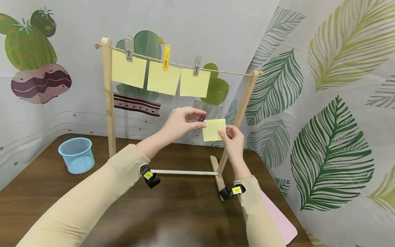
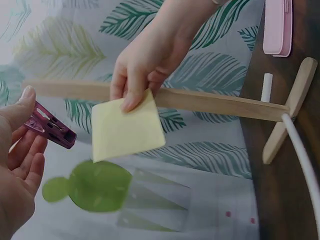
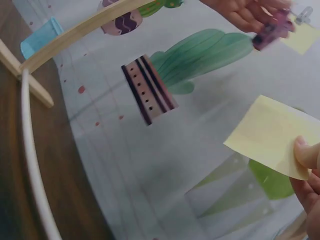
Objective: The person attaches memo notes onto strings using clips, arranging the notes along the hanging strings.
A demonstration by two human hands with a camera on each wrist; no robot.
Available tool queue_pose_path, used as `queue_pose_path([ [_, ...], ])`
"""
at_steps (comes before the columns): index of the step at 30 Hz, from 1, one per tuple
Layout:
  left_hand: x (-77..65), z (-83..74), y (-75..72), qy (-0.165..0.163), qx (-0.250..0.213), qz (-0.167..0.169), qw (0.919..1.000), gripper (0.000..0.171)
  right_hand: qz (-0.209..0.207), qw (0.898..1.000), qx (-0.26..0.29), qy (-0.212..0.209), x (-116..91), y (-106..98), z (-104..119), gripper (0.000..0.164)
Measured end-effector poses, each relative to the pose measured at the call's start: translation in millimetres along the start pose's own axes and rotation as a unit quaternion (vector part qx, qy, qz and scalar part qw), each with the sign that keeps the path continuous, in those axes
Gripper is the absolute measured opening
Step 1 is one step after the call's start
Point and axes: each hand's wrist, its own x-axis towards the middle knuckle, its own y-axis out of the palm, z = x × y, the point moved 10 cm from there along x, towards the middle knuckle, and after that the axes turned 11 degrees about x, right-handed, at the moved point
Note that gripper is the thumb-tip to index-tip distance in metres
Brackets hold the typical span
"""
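My left hand (image 1: 182, 121) pinches a dark purple clothespin (image 2: 50, 127) between thumb and fingers, beside the wooden rack. In my right hand (image 1: 234, 140) a yellow sticky note (image 1: 213, 130) is gripped by its edge, thumb on the face toward me. The left wrist view shows a gap between clothespin and note. Above, a rope (image 1: 228, 72) carries three yellow notes: the left one (image 1: 129, 71) under a grey clothespin (image 1: 129, 49), the middle one (image 1: 163, 79) under a yellow clothespin (image 1: 166, 57), the right one (image 1: 194, 84) under another grey clothespin (image 1: 197, 63).
The rope is strung between a left wooden post (image 1: 108, 99) and a right post (image 1: 240, 109). A white bar (image 1: 185, 172) joins them low down. A blue mesh basket (image 1: 77, 156) stands on the brown table (image 1: 172, 212) at left; a pink case (image 1: 282, 223) lies at right.
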Motion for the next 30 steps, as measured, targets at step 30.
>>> queue_pose_path([
  [30, 85.2, -118.4, -48.4, 0.108, 0.051, -0.023, 0.9926, 0.042, -0.063, 0.982, 0.162, -0.067, 56.0, 38.6, 76.2, 0.012],
])
